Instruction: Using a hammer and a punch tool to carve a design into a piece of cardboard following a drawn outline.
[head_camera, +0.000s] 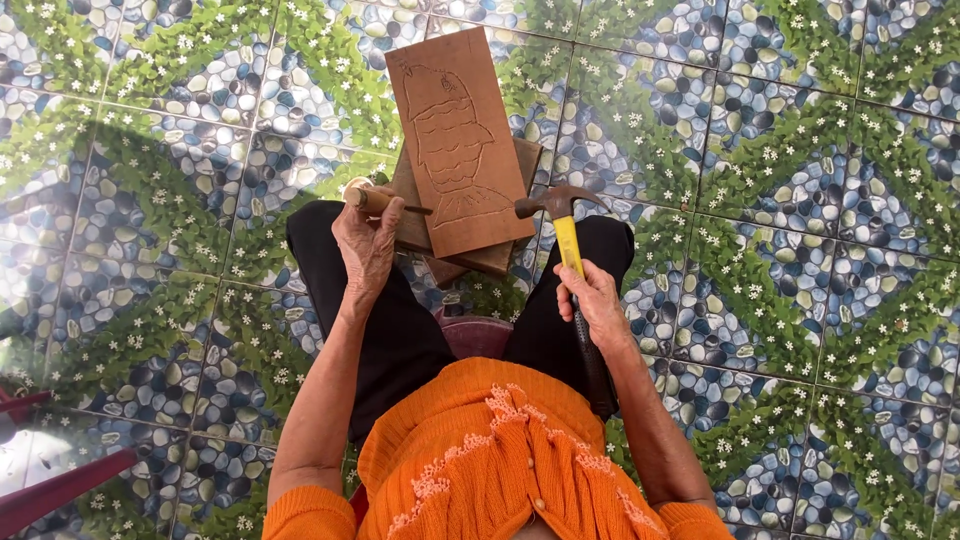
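The floor (800, 200) is glossy tile printed with blue-grey pebbles and green leafy diagonals. A flat brown wooden board (460, 140), cut with a fish outline, leans at twelve o'clock on darker blocks (500, 255). The left hand (365, 245) grips a wooden-handled chisel (380, 200); the right hand (590, 300) clasps a yellow-shafted hammer (565, 225).

Matt wooden board (460, 140), glossy tiles (800, 200)

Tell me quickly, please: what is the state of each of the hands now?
Left hand: closed on a wooden-handled chisel, its tip at the carved board.
Right hand: closed on the hammer with the yellow handle.
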